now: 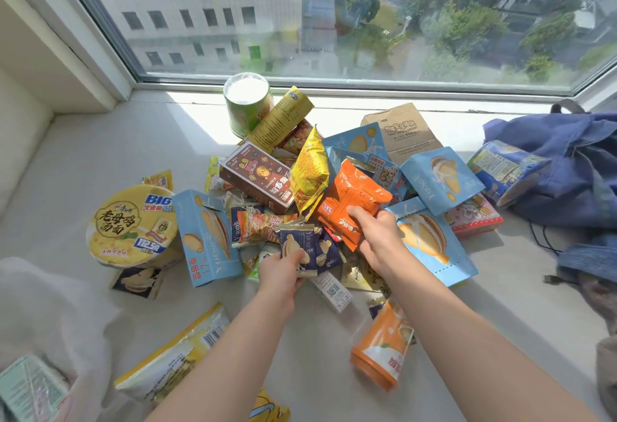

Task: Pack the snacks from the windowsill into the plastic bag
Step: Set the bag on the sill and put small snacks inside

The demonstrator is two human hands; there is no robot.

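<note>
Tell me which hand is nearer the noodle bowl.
Left. The left hand grips a navy packet right of the noodle bowl, past a blue box; the right hand grips an orange packet farther right.

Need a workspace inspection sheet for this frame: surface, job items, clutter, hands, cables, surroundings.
Surface: white windowsill, sunlit along the back.
Job's things: loose pile of snacks, including a yellow round noodle bowl, a light blue cardboard box and a green cylindrical can; translucent white plastic bag at lower left.
Clutter: brown cardboard box and blue fabric bag at the right.
Hands: left hand grips a small dark navy packet; right hand grips an orange foil packet.
Cables: thin black cord beside the blue fabric bag.
Surroundings: large window; buildings and trees outside.
</note>
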